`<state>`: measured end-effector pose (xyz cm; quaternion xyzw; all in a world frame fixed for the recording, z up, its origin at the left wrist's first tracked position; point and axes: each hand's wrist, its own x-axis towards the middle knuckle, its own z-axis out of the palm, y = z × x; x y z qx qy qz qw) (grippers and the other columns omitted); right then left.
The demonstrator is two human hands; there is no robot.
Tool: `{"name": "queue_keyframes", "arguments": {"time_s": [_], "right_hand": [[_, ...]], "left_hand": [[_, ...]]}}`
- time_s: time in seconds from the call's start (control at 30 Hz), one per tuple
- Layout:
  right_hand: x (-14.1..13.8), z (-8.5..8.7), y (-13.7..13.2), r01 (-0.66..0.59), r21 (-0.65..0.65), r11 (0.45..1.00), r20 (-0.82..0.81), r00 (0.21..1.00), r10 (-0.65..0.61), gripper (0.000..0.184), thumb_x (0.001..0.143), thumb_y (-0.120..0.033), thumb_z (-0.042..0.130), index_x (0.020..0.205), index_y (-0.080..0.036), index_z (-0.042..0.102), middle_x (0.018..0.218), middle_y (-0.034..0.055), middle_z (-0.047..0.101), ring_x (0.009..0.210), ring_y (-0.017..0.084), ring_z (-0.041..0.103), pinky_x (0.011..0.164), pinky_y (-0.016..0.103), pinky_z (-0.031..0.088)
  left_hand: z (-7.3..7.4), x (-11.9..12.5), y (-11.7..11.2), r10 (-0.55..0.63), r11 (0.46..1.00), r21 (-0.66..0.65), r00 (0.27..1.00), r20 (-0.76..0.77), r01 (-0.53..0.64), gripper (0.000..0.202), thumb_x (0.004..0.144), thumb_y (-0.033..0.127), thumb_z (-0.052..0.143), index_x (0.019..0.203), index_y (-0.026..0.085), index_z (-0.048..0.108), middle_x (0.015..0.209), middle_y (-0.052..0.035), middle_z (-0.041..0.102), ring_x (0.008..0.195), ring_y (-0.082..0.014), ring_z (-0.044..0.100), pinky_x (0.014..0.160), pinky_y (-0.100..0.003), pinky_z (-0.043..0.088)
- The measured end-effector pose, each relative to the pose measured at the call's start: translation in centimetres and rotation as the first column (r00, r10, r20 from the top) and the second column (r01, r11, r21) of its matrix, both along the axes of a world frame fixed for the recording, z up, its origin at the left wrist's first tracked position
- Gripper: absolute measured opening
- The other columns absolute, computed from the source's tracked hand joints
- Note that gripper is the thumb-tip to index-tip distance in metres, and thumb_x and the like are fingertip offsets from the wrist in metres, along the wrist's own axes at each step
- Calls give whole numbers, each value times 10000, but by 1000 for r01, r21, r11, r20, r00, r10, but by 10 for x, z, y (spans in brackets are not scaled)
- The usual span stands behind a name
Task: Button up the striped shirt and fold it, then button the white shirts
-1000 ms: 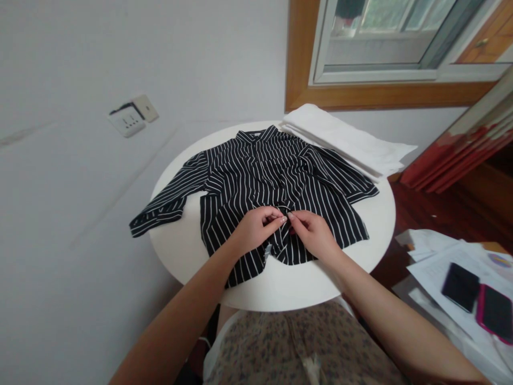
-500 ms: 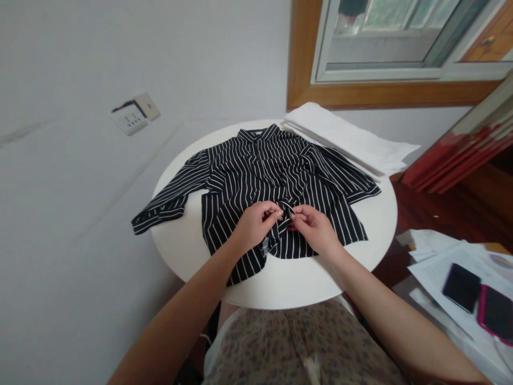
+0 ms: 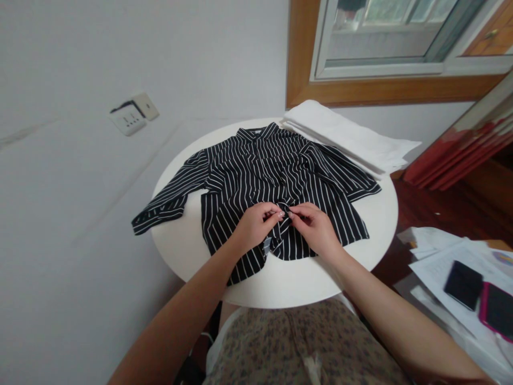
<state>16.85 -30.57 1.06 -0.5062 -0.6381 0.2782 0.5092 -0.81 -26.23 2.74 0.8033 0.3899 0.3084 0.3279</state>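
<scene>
A black shirt with white stripes (image 3: 256, 171) lies spread front side up on a round white table (image 3: 288, 289), its collar toward the wall and its hem toward me. My left hand (image 3: 258, 224) pinches the cloth at the front opening, low on the shirt. Close beside it, my right hand (image 3: 315, 227) pinches the facing edge of the same opening. The fabric is lifted and bunched between my fingertips. Whether a button sits between them is too small to make out.
White folded sheets (image 3: 340, 133) rest at the table's back right, partly under the window frame (image 3: 385, 92). A dark phone (image 3: 464, 285) and a pink-edged phone (image 3: 497, 310) lie on papers at the right. A wall socket (image 3: 128, 118) is at the left.
My right hand has moved slightly left, bringing its fingertips closer to my left hand's. The left hand stays in nearly the same place, and both keep their pinch.
</scene>
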Motion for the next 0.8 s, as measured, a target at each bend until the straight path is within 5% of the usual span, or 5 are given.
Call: {"name": "queue_keyframes", "arguments": {"time_s": [0.4, 0.6, 0.8], "right_hand": [[0, -1, 0, -166, -195, 967, -300, 948, 103, 193, 838, -342, 599, 946, -277, 746, 1022, 73, 605, 936, 196, 598, 743, 378, 569], [-4, 5, 1, -268, -336, 903, -583, 812, 24, 202, 743, -411, 699, 849, -246, 750, 935, 45, 662, 849, 156, 612, 765, 349, 564], [-3, 5, 1, -285, -392, 874, -620, 784, -22, 210, 765, -390, 681, 848, -202, 729, 908, 58, 691, 817, 145, 622, 770, 343, 568]], "left_hand": [[-2, -1, 3, -8, 985, -168, 996, 94, 24, 173, 867, 293, 541, 831, 167, 654, 806, -26, 697, 758, -135, 638, 754, -283, 494], [0, -3, 5, -9, 957, -287, 988, 151, 52, 176, 851, 302, 554, 797, 164, 649, 800, -27, 692, 769, -131, 633, 813, -305, 489], [1, -2, 3, 6, 949, -313, 985, 171, 48, 158, 843, 287, 553, 790, 160, 630, 792, -23, 678, 761, -130, 624, 795, -305, 495]]}}
